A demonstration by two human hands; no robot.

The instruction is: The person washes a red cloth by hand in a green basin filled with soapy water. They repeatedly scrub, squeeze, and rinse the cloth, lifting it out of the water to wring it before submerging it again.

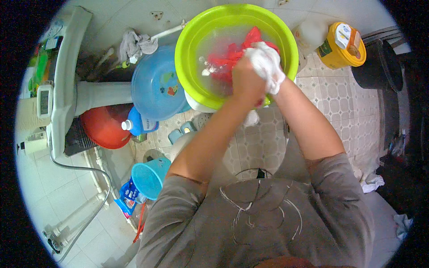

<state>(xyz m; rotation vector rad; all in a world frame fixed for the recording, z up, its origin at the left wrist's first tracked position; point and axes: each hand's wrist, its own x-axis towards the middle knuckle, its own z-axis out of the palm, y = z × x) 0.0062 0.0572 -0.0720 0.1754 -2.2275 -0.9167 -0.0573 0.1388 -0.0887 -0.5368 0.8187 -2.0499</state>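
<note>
the wide lime-green basin (pixel 182 58) holds cloudy water and a soaked, crumpled red cloth (pixel 230 56), bunched into loose folds, with white suds (pixel 206 71) at its left edge. other containers stand around: a translucent blue basin (pixel 152 85) with a coloured picture on it, a black bin (pixel 375 69), a red basin (pixel 100 127), a yellow bucket (pixel 336 59) and a turquoise bucket (pixel 149 179). over the cloth, the left hand (pixel 247 79) presses against a white foamy mass (pixel 263 57) covering the right hand (pixel 272 75); with fingers hidden, i cannot tell how far either is open or what it grips.
</note>
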